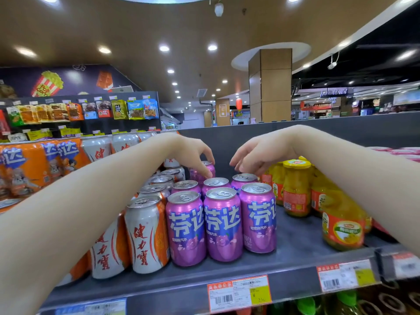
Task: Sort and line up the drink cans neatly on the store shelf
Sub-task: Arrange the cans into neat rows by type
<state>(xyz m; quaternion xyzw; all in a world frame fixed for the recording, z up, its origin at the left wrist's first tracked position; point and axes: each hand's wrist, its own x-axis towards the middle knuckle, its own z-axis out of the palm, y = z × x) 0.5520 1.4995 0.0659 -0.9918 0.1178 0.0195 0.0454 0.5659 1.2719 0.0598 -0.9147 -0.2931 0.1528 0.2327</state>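
Nine or so purple aluminium drink cans (222, 223) with white lettering stand upright in close rows on a dark grey metal shelf (295, 253). Behind this purple block, a rear purple can (202, 172) is mostly hidden by the left hand (191, 151), whose thumb and fingers pinch its top rim. The right hand (256, 155) hangs over the block's back right corner with its fingers loosely curled and slightly spread; whether they touch a lid cannot be told. Touching the block's left side stand white-and-orange cans (145, 235), partly covered by the left forearm. To the block's right, apart from it, are yellow-lidded glass jars of yellow fruit (296, 189), partly cut off by the right forearm. Below the block, blurred orange price labels (238, 294) line the shelf edge.
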